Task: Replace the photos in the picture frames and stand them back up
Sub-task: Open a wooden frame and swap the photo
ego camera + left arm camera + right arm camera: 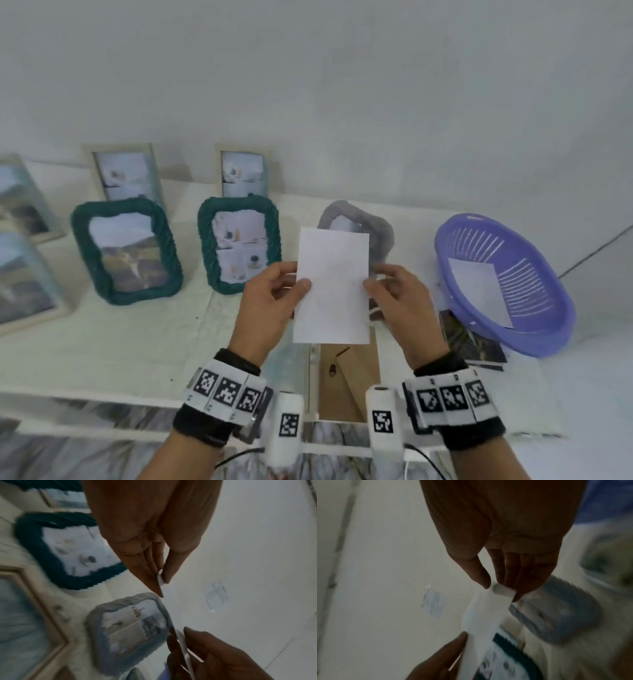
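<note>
Both hands held one photo.
Left hand (pixel 270 298) and right hand (pixel 400 301) each pinched the white-backed photo (pixel 332 287), grip narrow, at 9 and 3 o'clock; no writing legible.

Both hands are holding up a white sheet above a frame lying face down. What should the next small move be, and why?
Probably lower the white sheet onto the open back of the face-down frame just beneath it. The left hand and right hand pinch its side edges, holding it blank side toward the camera, in the air. That frame lies flat while others stand, so it looks like the one awaiting its photo.

A purple basket (pixel 544 329) — tilted, slotted — sits on the white table (pixel 120 342).
</note>
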`<state>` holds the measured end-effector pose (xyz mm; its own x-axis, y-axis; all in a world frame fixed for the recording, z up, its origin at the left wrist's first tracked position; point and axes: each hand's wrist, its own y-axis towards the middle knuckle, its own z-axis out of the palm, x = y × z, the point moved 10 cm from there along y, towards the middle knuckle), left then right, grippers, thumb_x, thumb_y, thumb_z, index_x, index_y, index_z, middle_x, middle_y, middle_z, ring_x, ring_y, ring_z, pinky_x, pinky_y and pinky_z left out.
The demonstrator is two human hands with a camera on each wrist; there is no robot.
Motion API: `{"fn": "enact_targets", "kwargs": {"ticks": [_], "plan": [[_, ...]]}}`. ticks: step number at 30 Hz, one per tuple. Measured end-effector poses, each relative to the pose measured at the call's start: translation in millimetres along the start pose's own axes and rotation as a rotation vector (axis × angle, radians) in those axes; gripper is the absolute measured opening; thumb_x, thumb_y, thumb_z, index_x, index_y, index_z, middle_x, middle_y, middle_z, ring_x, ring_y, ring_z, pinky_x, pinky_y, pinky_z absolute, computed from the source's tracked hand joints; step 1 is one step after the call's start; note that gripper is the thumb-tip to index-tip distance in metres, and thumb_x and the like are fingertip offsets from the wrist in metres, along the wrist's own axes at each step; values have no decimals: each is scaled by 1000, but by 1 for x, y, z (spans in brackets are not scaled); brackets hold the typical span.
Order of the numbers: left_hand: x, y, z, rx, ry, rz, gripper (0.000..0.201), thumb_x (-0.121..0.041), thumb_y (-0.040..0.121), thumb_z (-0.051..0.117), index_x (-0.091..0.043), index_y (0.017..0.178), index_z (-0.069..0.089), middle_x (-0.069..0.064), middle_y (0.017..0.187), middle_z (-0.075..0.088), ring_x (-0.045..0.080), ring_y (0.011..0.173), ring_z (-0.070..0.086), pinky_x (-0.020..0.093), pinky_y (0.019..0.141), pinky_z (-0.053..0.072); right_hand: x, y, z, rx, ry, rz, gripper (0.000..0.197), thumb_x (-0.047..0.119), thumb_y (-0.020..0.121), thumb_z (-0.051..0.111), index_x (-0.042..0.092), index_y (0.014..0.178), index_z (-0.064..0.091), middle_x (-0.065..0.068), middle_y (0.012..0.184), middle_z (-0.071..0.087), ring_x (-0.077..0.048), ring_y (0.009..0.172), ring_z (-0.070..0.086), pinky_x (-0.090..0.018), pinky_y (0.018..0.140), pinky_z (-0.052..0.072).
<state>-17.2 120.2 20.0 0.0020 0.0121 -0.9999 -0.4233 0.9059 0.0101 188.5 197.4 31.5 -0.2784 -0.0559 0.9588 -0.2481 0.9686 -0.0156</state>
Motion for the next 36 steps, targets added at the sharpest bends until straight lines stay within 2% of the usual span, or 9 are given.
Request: {"fn": "enact_targets", "kwargs": {"ticks": [4, 7, 10, 17, 22, 25, 29, 33, 36], "plan": [[37, -10, -28, 32, 105, -91, 17, -15, 90, 67, -19, 107, 67, 5, 96, 73, 25, 92, 69, 40, 76, 60, -34, -30, 43, 69, 119, 77, 11, 5, 93, 58, 11, 99, 65, -7, 83, 72, -23, 80, 68, -47, 71, 55], [53, -14, -62, -16, 370, -31, 15, -24, 92, 66, -22, 106, 69, -9, 96, 71, 2, 90, 65, 25, 72, 57, -56, -45, 57, 97, 58, 105, 13, 6, 93, 58, 15, 99, 65, -2, 86, 74, -18, 82, 69, -41, 74, 56], [70, -16, -90, -46, 563, -21, 14, -22, 92, 64, -23, 106, 67, -10, 99, 69, -1, 90, 62, 10, 76, 48, -74, -54, 64, 117, -1, 152, 17, 9, 92, 59, 21, 102, 64, -3, 92, 73, -19, 88, 69, -37, 78, 57], [99, -35, -91, 5, 693, 44, 49, -54, 85, 47, -24, 120, 63, -10, 118, 63, 11, 109, 52, 34, 98, 39, -80, -60, 81, 142, -217, 103, 20, 20, 89, 62, 40, 90, 64, 4, 70, 66, -16, 68, 63, -40, 69, 54], [99, -43, -91, -32, 692, 140, 43, -48, 88, 45, -29, 124, 61, -16, 117, 61, 9, 113, 48, 41, 98, 38, -81, -65, 88, 118, -288, 116, 30, 30, 85, 63, 52, 104, 54, 7, 60, 55, -10, 57, 54, -38, 62, 52], [99, -43, -91, -33, 687, 153, 42, -44, 88, 46, -28, 123, 62, -17, 115, 61, 11, 111, 50, 46, 97, 41, -75, -66, 86, 80, -439, 104, 26, 38, 86, 61, 41, 109, 51, 7, 65, 57, -8, 61, 57, -36, 64, 54], [99, -44, -89, -22, 696, 185, 43, -40, 87, 45, -25, 122, 63, -16, 116, 60, 12, 110, 50, 46, 97, 41, -56, -67, 93, 90, -582, 36, 8, 33, 92, 57, 33, 98, 52, 15, 69, 51, -1, 63, 49, -13, 57, 36], [102, -43, -89, -10, 703, 182, 46, -37, 84, 43, -24, 124, 62, -15, 118, 60, 12, 112, 49, 38, 96, 36, -69, -68, 104, 96, -756, 66, 34, 42, 92, 49, 22, 119, 55, 5, 100, 59, -14, 88, 54, -30, 74, 47], [105, -42, -89, 2, 714, 170, 51, -36, 80, 40, -26, 126, 61, -16, 120, 58, 9, 114, 45, 32, 97, 29, -75, -69, 111, 98, -830, 101, 48, 46, 93, 46, 24, 136, 44, 1, 117, 56, -17, 95, 55, -29, 72, 44]]}}
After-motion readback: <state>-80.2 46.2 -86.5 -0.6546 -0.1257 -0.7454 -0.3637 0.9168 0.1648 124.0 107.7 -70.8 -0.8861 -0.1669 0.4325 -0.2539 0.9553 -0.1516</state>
